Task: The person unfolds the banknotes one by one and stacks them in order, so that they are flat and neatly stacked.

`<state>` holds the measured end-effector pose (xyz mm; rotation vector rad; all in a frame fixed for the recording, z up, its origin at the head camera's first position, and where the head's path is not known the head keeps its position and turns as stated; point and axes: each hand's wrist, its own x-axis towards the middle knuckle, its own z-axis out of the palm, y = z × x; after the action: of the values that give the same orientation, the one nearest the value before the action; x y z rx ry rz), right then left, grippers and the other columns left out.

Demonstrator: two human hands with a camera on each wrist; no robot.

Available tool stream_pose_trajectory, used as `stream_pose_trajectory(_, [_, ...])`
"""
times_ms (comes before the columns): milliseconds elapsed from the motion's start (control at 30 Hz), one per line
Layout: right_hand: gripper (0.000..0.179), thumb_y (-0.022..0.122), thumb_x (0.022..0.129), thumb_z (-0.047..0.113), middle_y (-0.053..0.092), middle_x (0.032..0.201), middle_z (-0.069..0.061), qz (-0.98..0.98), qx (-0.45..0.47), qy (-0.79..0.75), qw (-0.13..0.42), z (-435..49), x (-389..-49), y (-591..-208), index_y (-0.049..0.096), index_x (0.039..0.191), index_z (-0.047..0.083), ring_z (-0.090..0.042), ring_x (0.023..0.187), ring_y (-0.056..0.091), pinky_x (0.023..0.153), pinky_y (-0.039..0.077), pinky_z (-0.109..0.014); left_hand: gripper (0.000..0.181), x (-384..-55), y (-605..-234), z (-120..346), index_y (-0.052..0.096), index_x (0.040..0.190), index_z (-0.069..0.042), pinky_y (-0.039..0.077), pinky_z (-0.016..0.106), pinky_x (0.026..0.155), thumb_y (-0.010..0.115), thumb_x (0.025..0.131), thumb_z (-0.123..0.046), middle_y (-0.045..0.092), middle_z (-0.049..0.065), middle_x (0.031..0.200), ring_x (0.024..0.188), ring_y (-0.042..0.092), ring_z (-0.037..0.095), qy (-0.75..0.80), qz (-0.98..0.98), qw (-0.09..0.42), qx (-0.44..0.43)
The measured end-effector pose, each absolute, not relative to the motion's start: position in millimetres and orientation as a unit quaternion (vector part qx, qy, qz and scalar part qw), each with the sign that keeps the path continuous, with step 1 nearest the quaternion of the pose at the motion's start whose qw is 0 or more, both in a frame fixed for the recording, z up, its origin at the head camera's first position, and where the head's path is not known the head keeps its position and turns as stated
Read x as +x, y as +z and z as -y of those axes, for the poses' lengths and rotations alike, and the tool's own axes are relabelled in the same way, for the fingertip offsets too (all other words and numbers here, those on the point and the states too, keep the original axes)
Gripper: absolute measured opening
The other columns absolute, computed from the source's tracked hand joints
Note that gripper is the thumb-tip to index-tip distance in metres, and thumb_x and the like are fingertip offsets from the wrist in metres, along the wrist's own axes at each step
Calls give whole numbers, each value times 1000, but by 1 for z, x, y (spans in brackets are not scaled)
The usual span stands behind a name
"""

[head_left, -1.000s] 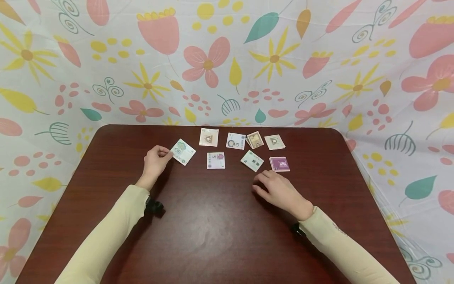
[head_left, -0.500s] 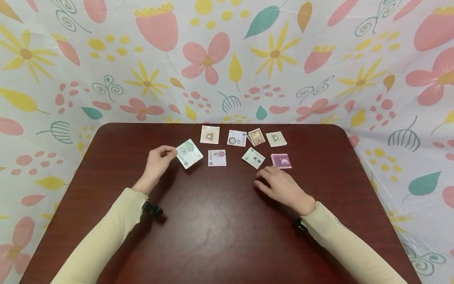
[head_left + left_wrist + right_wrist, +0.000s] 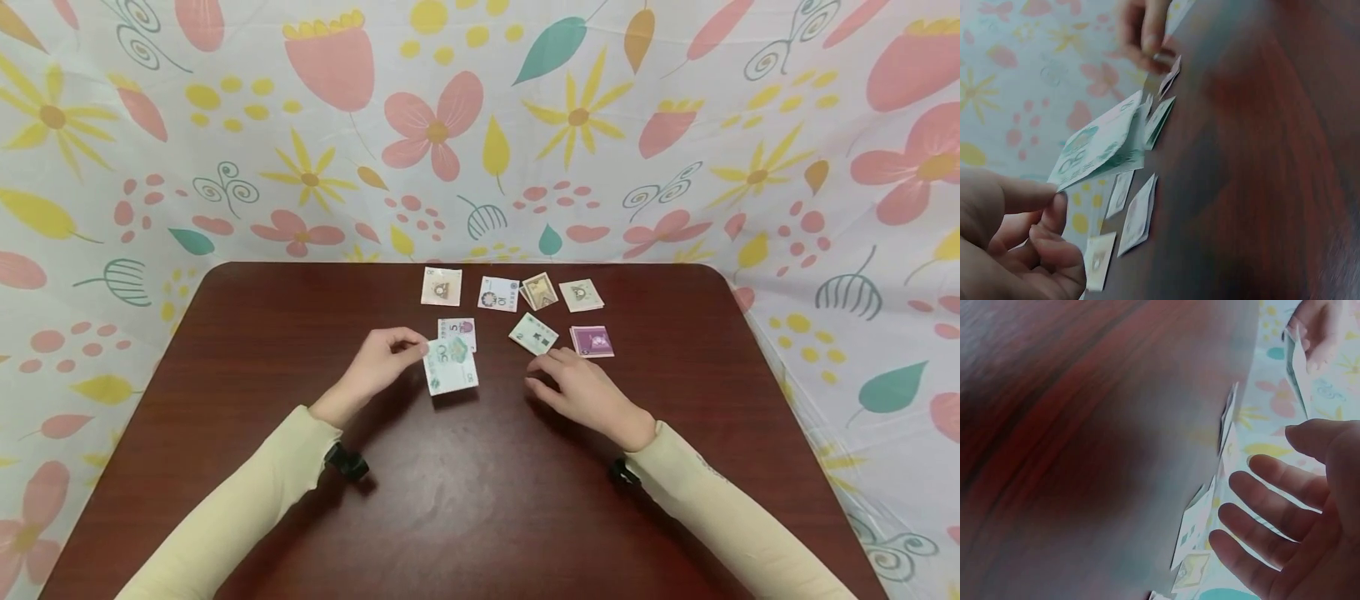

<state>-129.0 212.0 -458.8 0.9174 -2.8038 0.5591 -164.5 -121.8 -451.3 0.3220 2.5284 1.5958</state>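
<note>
Between thumb and fingertips my left hand (image 3: 381,367) pinches a folded green 50 banknote (image 3: 452,367) by its corner. The note is raised over the table and in the head view overlaps the purple 5 banknote (image 3: 456,330). In the left wrist view the green banknote (image 3: 1100,144) shows its fold, with the layers spread apart. My right hand (image 3: 588,396) holds nothing; its fingers are relaxed, as the right wrist view shows. Its fingertips are near a folded green 2 banknote (image 3: 533,333) and a purple folded banknote stack (image 3: 592,342).
Along the back of the dark red table (image 3: 465,517) lie a brownish note (image 3: 442,287), a 10 banknote (image 3: 498,294), a yellow-brown note (image 3: 540,292) and a pale note (image 3: 581,296). A floral cloth (image 3: 442,208) hangs behind the table.
My left hand has lifted the green 50 banknote from the table's left and carried it rightward and nearer, turning it. The right hand has barely moved.
</note>
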Motion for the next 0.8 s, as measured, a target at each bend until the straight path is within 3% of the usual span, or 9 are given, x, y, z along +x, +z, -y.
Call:
stream_pose_trajectory(167, [13, 76, 96, 19, 70, 101, -3, 929, 294, 216, 56, -203, -130, -455, 73, 107, 13, -20, 97, 67, 82, 57, -42, 11, -159, -453, 104, 78, 100, 1, 50, 27, 74, 72, 96, -7, 75, 8, 90, 80, 62, 12, 499, -843, 103, 172])
stream_pose_trajectory(367, [18, 76, 97, 22, 72, 109, -2, 923, 293, 249, 28, -193, -130, -452, 73, 112, 13, -18, 105, 68, 93, 56, -41, 8, -155, -458, 86, 79, 97, -3, 48, 25, 68, 73, 95, -8, 73, 1, 82, 71, 58, 8, 466, -843, 154, 219])
stream_pose_trajectory(567, [13, 74, 98, 18, 73, 105, 2, 905, 322, 278, -13, -190, -131, -454, 74, 110, 11, -13, 98, 68, 89, 56, -37, 7, -152, -464, 73, 79, 96, -2, 47, 22, 65, 74, 95, -8, 71, -1, 78, 65, 55, 4, 450, -838, 180, 251])
stream_pose_trajectory(800, [8, 74, 98, 10, 72, 98, 6, 879, 354, 315, -48, -193, -133, -456, 76, 104, 13, -9, 89, 65, 82, 56, -32, 7, -151, -462, 68, 79, 97, -3, 48, 24, 70, 73, 96, -8, 74, 1, 82, 71, 57, 5, 459, -831, 189, 250])
